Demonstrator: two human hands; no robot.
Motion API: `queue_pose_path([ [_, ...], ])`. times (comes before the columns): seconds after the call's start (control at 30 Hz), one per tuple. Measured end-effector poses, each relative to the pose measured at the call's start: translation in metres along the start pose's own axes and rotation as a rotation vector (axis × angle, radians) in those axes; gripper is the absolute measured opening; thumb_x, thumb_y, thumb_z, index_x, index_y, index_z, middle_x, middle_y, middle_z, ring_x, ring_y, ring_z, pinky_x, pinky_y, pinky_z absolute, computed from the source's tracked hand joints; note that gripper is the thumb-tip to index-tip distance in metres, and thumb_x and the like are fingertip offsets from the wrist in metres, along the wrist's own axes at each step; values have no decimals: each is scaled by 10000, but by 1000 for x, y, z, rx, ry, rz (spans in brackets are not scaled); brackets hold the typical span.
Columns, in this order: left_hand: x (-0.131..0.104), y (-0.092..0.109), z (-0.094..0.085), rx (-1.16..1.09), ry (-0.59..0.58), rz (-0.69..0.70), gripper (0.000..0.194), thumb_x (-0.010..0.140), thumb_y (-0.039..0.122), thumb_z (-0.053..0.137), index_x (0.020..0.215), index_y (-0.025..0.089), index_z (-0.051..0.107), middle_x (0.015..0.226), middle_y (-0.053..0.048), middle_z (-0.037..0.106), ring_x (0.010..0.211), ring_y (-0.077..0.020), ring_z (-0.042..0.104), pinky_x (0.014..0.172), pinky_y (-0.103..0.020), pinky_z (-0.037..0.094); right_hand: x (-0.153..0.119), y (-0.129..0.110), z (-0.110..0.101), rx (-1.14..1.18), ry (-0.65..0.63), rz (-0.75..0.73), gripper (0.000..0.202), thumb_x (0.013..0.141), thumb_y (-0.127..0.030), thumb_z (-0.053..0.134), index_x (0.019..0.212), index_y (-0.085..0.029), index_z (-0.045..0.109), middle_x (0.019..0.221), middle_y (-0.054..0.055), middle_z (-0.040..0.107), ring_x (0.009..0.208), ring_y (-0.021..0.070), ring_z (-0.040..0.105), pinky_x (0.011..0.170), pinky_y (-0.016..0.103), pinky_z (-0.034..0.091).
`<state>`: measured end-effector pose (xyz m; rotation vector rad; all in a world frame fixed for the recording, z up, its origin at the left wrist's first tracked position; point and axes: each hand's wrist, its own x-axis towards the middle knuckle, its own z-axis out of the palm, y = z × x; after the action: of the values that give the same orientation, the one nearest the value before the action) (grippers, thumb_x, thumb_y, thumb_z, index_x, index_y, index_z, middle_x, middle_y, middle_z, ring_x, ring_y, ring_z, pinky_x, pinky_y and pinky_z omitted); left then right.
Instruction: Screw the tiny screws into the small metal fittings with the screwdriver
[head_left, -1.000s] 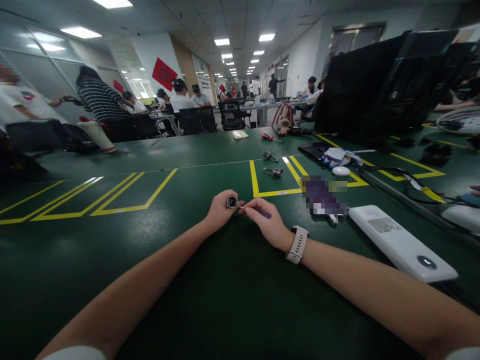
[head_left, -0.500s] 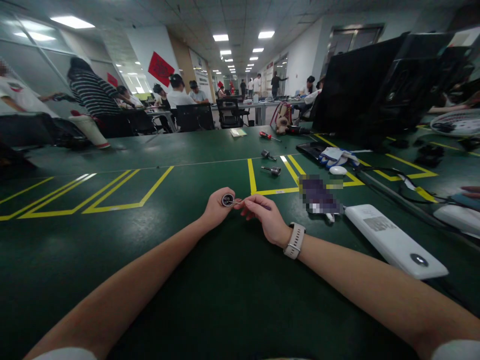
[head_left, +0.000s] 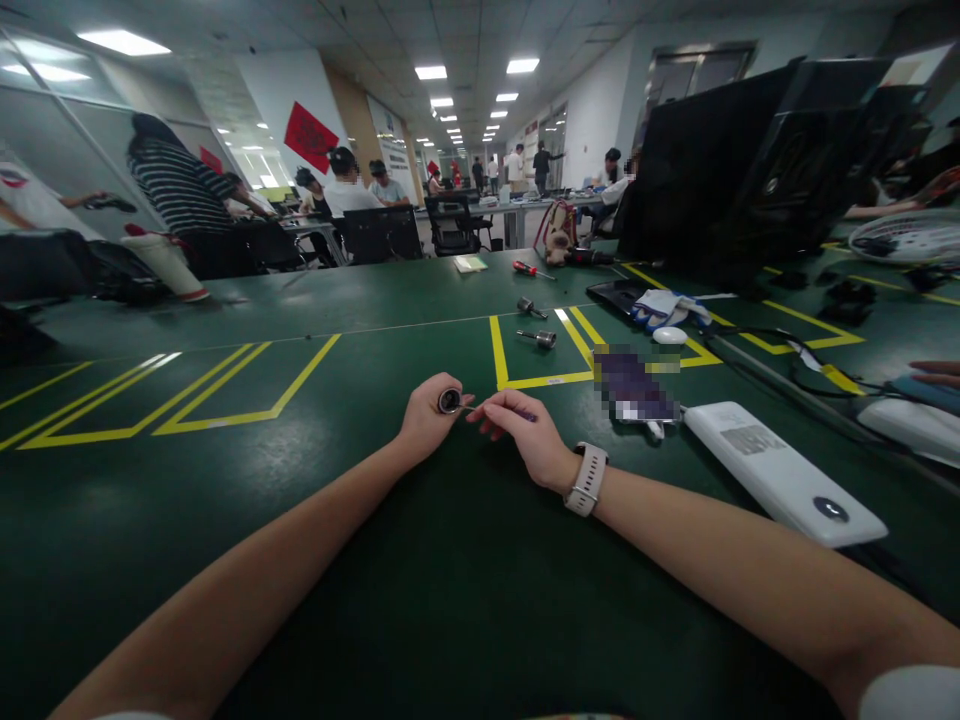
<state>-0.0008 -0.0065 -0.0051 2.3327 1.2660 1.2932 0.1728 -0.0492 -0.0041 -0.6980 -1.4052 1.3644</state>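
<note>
My left hand (head_left: 427,418) is closed around a small round metal part (head_left: 449,401), whose dark open end faces me. Close on its right, my right hand (head_left: 523,425) pinches a thin tool with a slim metal shaft; a bit of its dark handle shows above the fingers. The shaft's tip reaches the metal part, but I cannot tell whether it touches. Beyond my hands, two similar metal parts lie on the green table, one (head_left: 531,307) behind the other (head_left: 538,339).
Right of my hands lie a phone (head_left: 637,384), a white power bank (head_left: 784,470), cables, a white oval object (head_left: 670,336) and gloves (head_left: 667,307). A red screwdriver (head_left: 529,268) lies farther back. Black computer equipment (head_left: 720,170) stands right. Another person's hand (head_left: 937,373) shows at the right edge.
The whole view has shifted slightly. My hands keep nearly the same pose, with the round part turned a little and the thin shaft still beside it.
</note>
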Motion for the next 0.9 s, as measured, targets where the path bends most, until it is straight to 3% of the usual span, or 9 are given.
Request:
queue_pose_path([
  [0.23, 0, 3, -1, -190, -39, -43, 214, 707, 286, 628, 624, 171, 467, 604, 36, 458, 556, -101, 429, 520, -222, 351, 0, -2, -1, 178, -19, 63, 147, 814, -316, 555, 817, -196, 640, 898, 36, 679, 735, 149, 556, 643, 297, 415],
  [0.6, 0, 0, 3, 37, 10, -46, 187, 738, 257, 611, 628, 170, 487, 613, 37, 459, 576, -109, 435, 540, -230, 343, -1, -2, 3, 63, 48, 64, 111, 789, -276, 568, 746, -187, 619, 799, 16, 650, 678, 133, 546, 596, 278, 399],
  [0.9, 0, 1, 1, -191, -42, -59, 211, 714, 293, 629, 636, 167, 480, 617, 32, 470, 563, -103, 437, 520, -224, 355, 0, -5, 0, 232, -5, 123, 129, 791, -305, 581, 806, -188, 634, 907, 41, 688, 699, 138, 561, 614, 282, 408],
])
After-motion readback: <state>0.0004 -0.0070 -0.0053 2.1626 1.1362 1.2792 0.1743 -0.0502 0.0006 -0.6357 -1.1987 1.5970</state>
